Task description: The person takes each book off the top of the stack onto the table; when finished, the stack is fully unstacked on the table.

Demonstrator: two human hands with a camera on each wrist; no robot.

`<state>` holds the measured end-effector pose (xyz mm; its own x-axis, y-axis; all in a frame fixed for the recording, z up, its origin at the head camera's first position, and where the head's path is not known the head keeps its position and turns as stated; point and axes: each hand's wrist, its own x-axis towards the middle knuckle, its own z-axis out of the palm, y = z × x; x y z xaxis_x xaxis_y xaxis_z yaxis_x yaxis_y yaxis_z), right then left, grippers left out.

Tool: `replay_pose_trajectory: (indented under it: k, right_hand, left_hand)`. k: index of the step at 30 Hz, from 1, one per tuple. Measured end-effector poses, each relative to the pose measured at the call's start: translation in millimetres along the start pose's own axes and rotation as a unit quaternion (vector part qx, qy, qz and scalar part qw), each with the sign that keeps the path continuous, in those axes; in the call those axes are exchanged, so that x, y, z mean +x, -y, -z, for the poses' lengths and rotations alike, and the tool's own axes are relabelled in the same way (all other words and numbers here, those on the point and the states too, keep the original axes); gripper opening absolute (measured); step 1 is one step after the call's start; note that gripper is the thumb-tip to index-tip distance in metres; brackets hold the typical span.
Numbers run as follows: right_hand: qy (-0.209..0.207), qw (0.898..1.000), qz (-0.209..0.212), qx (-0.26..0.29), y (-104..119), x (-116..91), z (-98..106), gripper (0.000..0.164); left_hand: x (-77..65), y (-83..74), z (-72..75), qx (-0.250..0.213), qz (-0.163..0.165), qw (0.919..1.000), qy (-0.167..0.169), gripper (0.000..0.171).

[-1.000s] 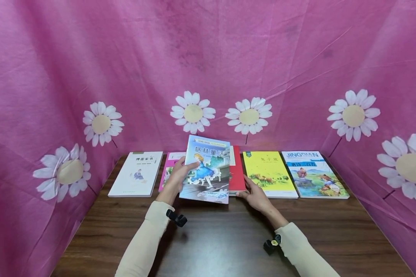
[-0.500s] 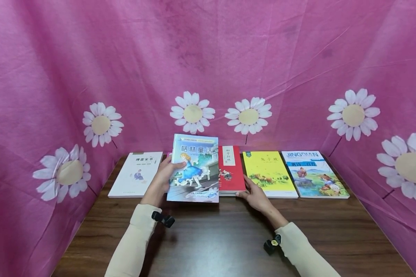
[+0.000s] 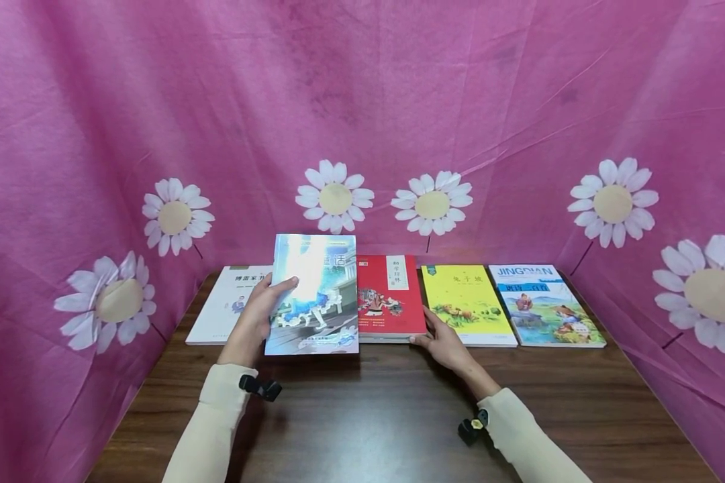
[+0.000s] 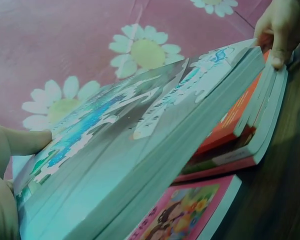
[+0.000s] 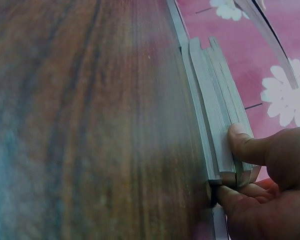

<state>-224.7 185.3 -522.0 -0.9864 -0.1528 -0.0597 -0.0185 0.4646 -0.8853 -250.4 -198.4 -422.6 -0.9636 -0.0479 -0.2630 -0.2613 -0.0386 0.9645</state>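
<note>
My left hand grips the left side of a light blue picture-cover book, thumb on its cover, and holds it raised and tilted over the row. Glare washes out part of the cover. A red book lies at the middle on top of other books, partly covered by the blue one in the head view. At its near right corner, my right hand holds the stack, its thumb against the page edges. Beneath the blue book, the left wrist view shows a pink book.
A white book lies at the left, partly behind my left hand. To the right are a yellow book and a blue-and-white book. A pink flowered cloth hangs behind the wooden table.
My left hand has carried the blue book leftward, uncovering the red book and covering the pink one and part of the white one. The right hand has stayed at the red book's corner.
</note>
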Motion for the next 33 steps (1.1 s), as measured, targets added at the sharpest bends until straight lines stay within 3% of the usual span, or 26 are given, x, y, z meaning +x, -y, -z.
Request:
replay_pose_trajectory:
  k: [9, 21, 26, 33]
  right_hand:
    - [0.002, 1.0, -0.004, -0.003, 0.9, -0.9, 1.9, 0.083]
    - [0.002, 1.0, -0.003, -0.002, 3.4, -0.3, 2.4, 0.083]
    - [-0.001, 1.0, -0.002, 0.0, 3.8, -0.1, 1.4, 0.083]
    - [0.001, 1.0, 0.001, 0.006, 2.3, 0.7, 0.4, 0.083]
  left_hand:
    - [-9.6, -2.0, 32.3, -0.064, 0.009, 0.9976, 0.025, 0.048]
    - [-27.2, -2.9, 79.0, -0.095, 0.015, 0.9952, 0.018, 0.037]
    - [-32.6, -1.3, 96.4, -0.091, 0.034, 0.9953, 0.003, 0.043]
    - [-40.6, 2.6, 119.5, -0.079, 0.061, 0.995, -0.009, 0.025]
